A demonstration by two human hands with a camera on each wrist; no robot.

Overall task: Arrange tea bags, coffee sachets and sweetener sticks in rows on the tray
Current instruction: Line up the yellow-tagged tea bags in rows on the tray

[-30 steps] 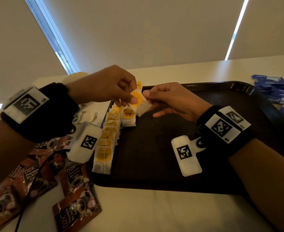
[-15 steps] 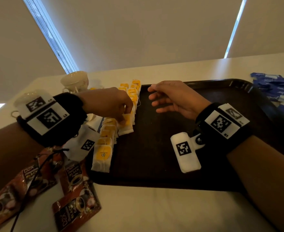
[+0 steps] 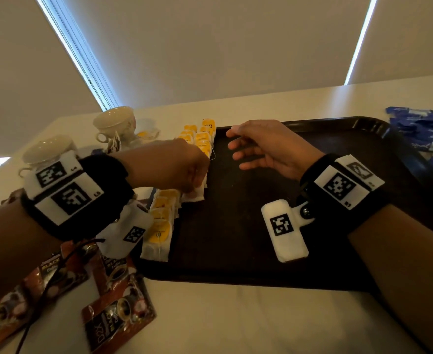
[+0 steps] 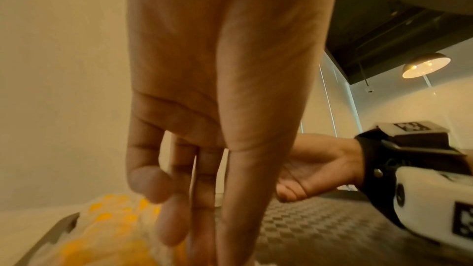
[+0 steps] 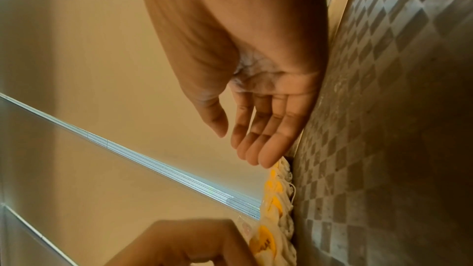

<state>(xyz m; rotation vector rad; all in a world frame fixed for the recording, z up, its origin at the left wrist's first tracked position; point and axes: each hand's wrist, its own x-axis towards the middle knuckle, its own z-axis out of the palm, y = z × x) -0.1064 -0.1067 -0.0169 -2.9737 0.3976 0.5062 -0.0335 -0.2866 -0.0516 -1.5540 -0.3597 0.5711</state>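
- Tray (image 3: 274,251): dark, textured checker base, sits on white table (image 3: 236,323); person's both hands over it.
- Tea bags (image 3: 163,221): white w/ yellow tags, overlapped in one row along tray's left edge, running near to far end; same row seen in right wrist view (image 5: 275,207) hugging the tray wall.
- L hand (image 3: 174,169): knuckles up, fingers curled down onto the row abt mid-length. A white bag (image 3: 196,196) pokes out under the fingertips at the row's inner side; thumb and fingers seem to pinch it, but contact point is hidden in head view and blurred in left wrist view (image 4: 204,108), so not certain.
- R hand (image 3: 269,149): hangs above tray's far-left part, near the row's far end, not touching it. Palm faces left, fingers (image 5: 258,139) straight-ish and relaxed, holding nothing.
- Coffee sachets (image 3: 118,320): brown/red "D2X Black" packs, loose on table off tray's near-left corner, some partly under L wrist.
- Sweetener sticks (image 3: 424,131): blue pile on table past tray's far-right corner, off tray.
- Two cups (image 3: 116,123) on table left of tray, far side; a few more yellow-tagged bags lie just beside them.
- Both wrists carry black bands w/ marker tags.
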